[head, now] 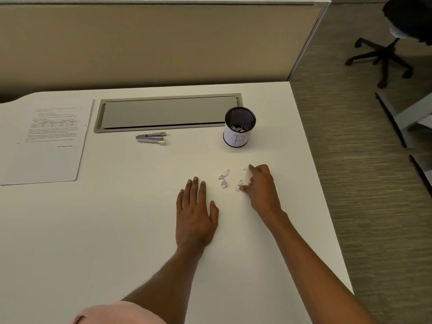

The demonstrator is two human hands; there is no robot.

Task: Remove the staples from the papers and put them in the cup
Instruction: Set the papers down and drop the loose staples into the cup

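White desk [117, 230]: left hand [195, 213] flat, empty; right hand [261, 185] loosely bent, touching scraps [224, 178] (staples inside?), gripping none. Cup [239, 134] stands beyond. Risk: raking could flick scraps off desk

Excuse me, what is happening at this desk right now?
A person seems to be gathering small torn scraps on the white desk. The right hand reaches among them with fingers spread, nothing clearly lifted; the left hand lies flat beside them. The mesh cup marked B already holds some bits. The staple remover lies untouched, and the papers sit at the far left.
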